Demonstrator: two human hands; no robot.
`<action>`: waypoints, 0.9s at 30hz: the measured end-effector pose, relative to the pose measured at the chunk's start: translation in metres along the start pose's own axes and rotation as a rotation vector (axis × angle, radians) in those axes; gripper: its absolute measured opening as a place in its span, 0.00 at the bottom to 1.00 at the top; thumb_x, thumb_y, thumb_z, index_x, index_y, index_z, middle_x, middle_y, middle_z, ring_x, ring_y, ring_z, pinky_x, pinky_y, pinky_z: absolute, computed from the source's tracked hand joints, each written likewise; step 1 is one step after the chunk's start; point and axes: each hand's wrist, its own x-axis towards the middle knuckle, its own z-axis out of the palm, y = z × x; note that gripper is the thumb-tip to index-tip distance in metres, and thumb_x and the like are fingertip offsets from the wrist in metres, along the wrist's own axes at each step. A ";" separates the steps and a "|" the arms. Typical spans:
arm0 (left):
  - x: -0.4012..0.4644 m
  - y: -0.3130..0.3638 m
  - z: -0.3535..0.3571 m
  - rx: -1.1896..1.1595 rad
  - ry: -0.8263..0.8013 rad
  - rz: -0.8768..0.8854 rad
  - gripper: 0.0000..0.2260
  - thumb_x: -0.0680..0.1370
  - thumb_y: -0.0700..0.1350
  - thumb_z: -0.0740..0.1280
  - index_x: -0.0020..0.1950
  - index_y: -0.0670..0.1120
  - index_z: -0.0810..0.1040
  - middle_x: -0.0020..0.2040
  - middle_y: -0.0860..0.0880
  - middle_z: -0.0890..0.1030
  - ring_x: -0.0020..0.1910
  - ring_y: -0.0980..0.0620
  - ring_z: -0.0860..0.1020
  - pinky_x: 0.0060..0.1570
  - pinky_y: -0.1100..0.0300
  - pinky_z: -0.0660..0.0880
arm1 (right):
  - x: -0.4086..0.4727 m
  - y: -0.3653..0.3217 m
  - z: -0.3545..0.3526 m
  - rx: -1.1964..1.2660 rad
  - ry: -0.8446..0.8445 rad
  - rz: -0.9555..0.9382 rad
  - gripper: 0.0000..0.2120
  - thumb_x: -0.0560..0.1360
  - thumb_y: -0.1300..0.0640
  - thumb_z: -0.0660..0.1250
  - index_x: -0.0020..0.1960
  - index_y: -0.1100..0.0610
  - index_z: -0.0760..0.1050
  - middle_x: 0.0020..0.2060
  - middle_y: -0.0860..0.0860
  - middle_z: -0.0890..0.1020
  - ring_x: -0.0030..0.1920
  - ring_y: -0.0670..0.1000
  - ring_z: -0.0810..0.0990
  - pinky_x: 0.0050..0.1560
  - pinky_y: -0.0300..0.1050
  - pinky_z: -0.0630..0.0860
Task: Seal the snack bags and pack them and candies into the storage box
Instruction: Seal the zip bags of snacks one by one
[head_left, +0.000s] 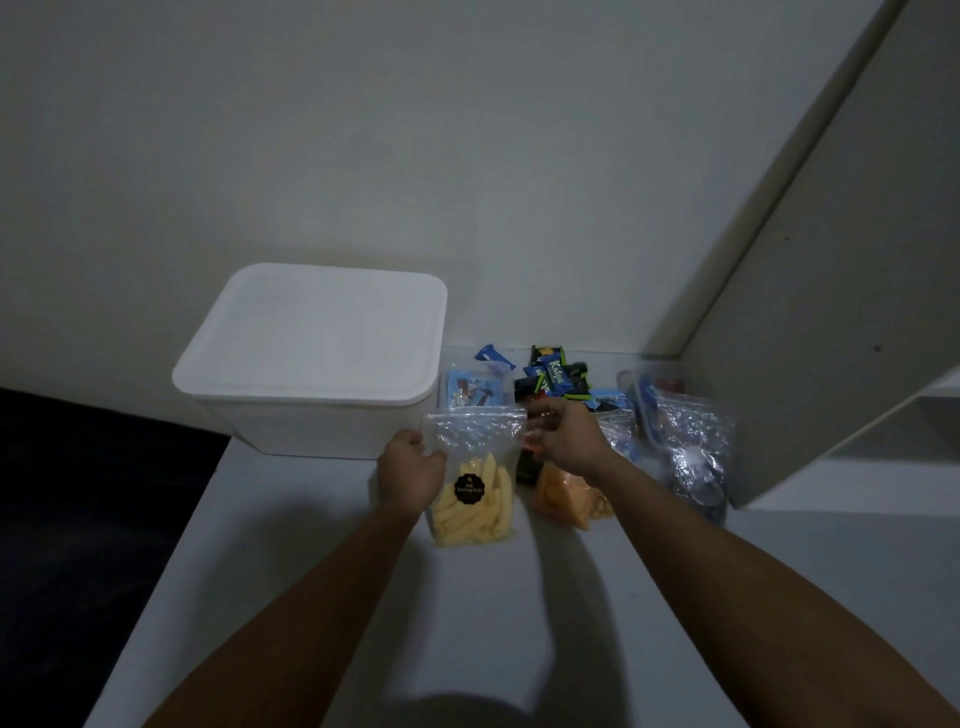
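Two-handed, pinched the clear snack bag (470, 467) of pale sticks at its zip strip, left hand (410, 470) and right hand (563, 439) gripping opposite ends, upright on the counter (322, 571) before the lidded storage box (311, 353); judged light, crinkly, slippery, contents brittle.

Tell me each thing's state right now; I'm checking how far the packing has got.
Storage box: lid on, nothing packed yet.
Yellow snack bag: upright, top held at both corners.
Left hand: grips the bag's left edge.
Right hand: pinches its top right corner.
Orange snack bag: lying on the table.
Candies: loose behind.
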 end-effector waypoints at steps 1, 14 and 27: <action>-0.001 0.001 0.002 0.018 0.015 0.015 0.19 0.71 0.44 0.72 0.61 0.42 0.76 0.56 0.44 0.81 0.56 0.43 0.79 0.60 0.50 0.74 | 0.002 0.003 -0.003 0.003 0.011 0.011 0.17 0.75 0.69 0.65 0.62 0.60 0.73 0.50 0.57 0.82 0.51 0.57 0.82 0.52 0.58 0.81; -0.001 0.002 0.008 -0.085 0.230 -0.033 0.07 0.71 0.41 0.64 0.41 0.42 0.81 0.43 0.41 0.83 0.45 0.39 0.79 0.45 0.55 0.74 | 0.010 0.003 0.011 -0.055 -0.094 -0.035 0.05 0.77 0.60 0.66 0.52 0.60 0.78 0.49 0.57 0.81 0.49 0.54 0.82 0.49 0.50 0.82; -0.017 -0.003 -0.025 -0.161 0.456 -0.045 0.23 0.68 0.41 0.68 0.62 0.38 0.72 0.59 0.39 0.76 0.58 0.40 0.75 0.58 0.49 0.73 | 0.021 -0.019 0.034 -0.108 -0.119 -0.120 0.19 0.77 0.62 0.65 0.67 0.58 0.72 0.59 0.59 0.79 0.55 0.57 0.80 0.55 0.57 0.80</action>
